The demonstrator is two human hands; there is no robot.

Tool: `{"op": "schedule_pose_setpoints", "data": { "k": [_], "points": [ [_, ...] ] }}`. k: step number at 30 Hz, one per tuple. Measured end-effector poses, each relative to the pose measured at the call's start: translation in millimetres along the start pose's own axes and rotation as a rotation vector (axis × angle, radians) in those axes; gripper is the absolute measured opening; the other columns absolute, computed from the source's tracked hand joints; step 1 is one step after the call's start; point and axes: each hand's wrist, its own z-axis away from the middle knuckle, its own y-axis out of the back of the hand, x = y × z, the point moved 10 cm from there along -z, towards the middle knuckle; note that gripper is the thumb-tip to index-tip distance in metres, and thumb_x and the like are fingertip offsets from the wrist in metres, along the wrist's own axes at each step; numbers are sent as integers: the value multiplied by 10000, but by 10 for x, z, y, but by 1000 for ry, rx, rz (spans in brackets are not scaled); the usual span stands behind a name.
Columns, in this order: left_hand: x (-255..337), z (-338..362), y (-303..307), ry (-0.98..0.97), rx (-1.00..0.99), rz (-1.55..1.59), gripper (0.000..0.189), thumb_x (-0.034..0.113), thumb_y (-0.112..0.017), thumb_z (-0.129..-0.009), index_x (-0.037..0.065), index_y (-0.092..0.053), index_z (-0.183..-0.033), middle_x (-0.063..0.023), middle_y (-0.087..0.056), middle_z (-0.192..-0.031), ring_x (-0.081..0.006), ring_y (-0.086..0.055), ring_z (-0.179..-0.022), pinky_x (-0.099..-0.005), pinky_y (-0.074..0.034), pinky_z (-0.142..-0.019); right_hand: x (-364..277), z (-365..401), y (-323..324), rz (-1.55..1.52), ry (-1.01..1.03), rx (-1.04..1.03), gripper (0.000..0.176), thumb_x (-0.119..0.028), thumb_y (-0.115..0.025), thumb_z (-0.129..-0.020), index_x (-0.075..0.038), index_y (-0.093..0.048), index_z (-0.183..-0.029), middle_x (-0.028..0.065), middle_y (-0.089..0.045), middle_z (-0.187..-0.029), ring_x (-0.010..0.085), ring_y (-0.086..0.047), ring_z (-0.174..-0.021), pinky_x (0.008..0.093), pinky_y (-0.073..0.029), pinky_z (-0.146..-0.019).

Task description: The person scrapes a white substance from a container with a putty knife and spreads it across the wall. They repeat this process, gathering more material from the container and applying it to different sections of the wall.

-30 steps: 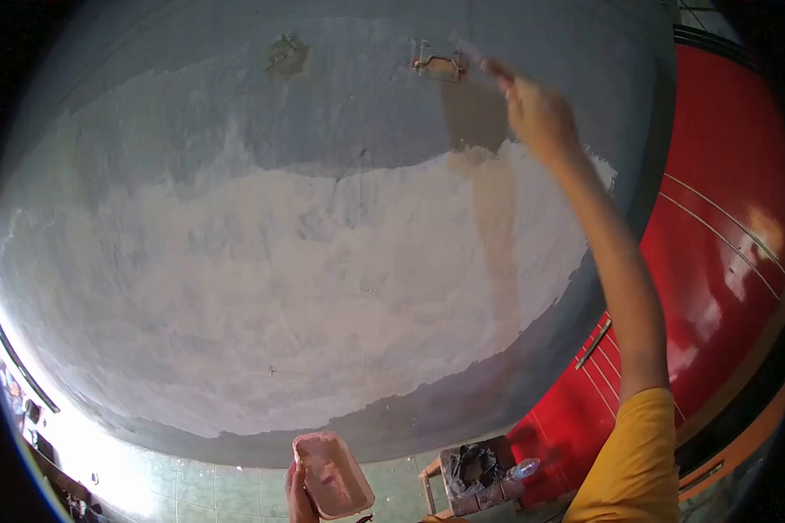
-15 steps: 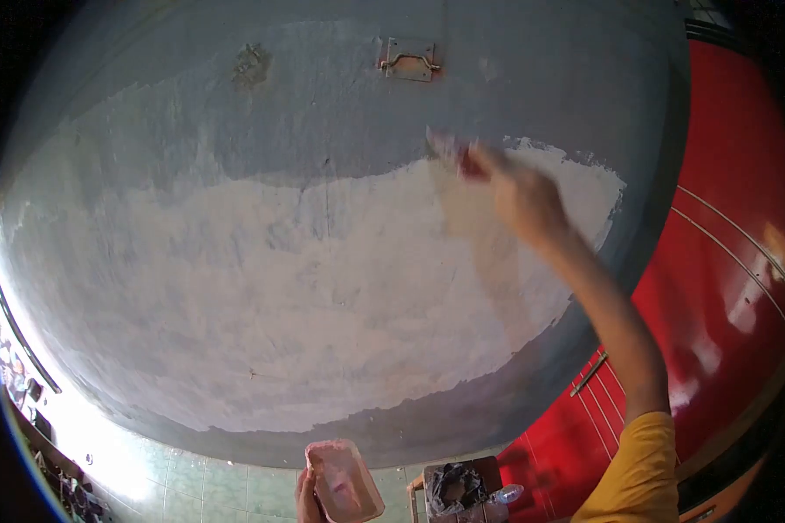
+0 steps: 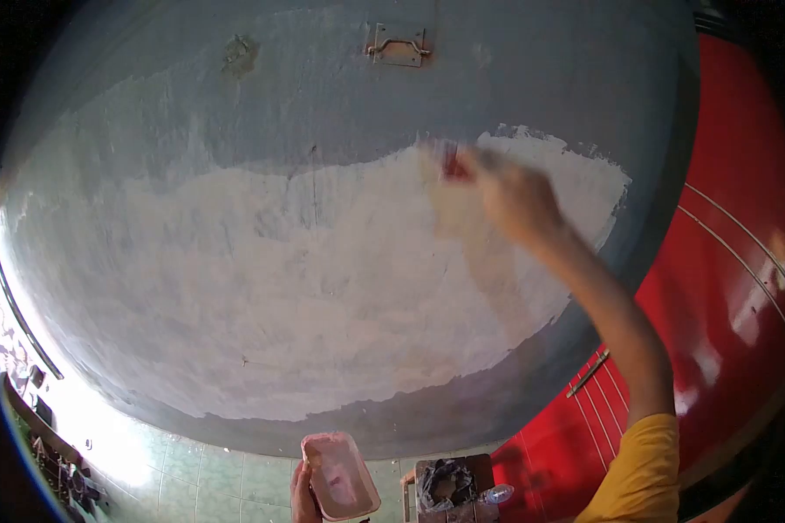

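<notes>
My right hand (image 3: 522, 199) is raised against the grey wall (image 3: 349, 105), its fingers closed round a paintbrush (image 3: 455, 163) with a red part. Motion smears the brush and fingers, and the bristles are hard to make out. The brush is at the upper edge of a wide pale painted patch (image 3: 323, 261). Low in the view, my left hand (image 3: 303, 499) grips the left side of a shallow pinkish plastic tub (image 3: 365, 471), with whitish paint inside it. Most of that hand is hidden by the tub and the frame edge.
A metal handle bracket (image 3: 399, 52) juts from the upper wall. Glossy red panels (image 3: 741, 174) stand at right. Below, a small stool (image 3: 478, 471) bears a black plastic bag (image 3: 445, 485), with a clear plastic item (image 3: 497, 494) beside it. Pale green tiles (image 3: 218, 479) cover the floor.
My right hand and the brush have shifted slightly left along the patch's upper edge. The camera view has tilted a little. My left hand still holds the tub.
</notes>
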Motion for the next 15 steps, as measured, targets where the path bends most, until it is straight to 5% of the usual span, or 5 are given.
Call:
{"op": "schedule_pose_setpoints", "data": {
  "k": [4,9,11,15],
  "points": [
    [-99,37,-48,8,-2,3,512,368,-549,-1041,25,-504,-1420,-74,-619,-1257,-181,-602,-1142,-338,-507,-962,750,-716,766,-21,-203,169,412,-87,-533,-958,-134,-611,-1361,190,-668,-1250,369,-695,-1037,472,-590,-829],
    [-182,70,-54,24,-18,41,520,361,-555,-1040,20,-498,-1428,-74,-618,-1259,-178,-598,-1145,-333,-503,-964,124,115,39,132,159,407,387,-90,-553,-978,-99,-621,-1359,156,-702,-1230,319,-702,-1033,420,-578,-849],
    [-205,98,-58,44,-30,70,523,359,-557,-1039,18,-495,-1431,-74,-617,-1260,-176,-597,-1146,-331,-502,-965,-277,614,-234,11,148,217,387,-113,-563,-997,-58,-604,-1378,156,-682,-1285,330,-695,-1062,404,-567,-862],
    [48,67,-342,5,-49,18,543,378,-544,-1044,25,-484,-1452,-67,-611,-1269,-172,-589,-1155,-338,-499,-973,-667,1335,-660,-906,-488,-251,280,-117,-626,-950,8,-645,-1200,121,-711,-1108,255,-702,-994,406,-558,-805]
  ]
}}
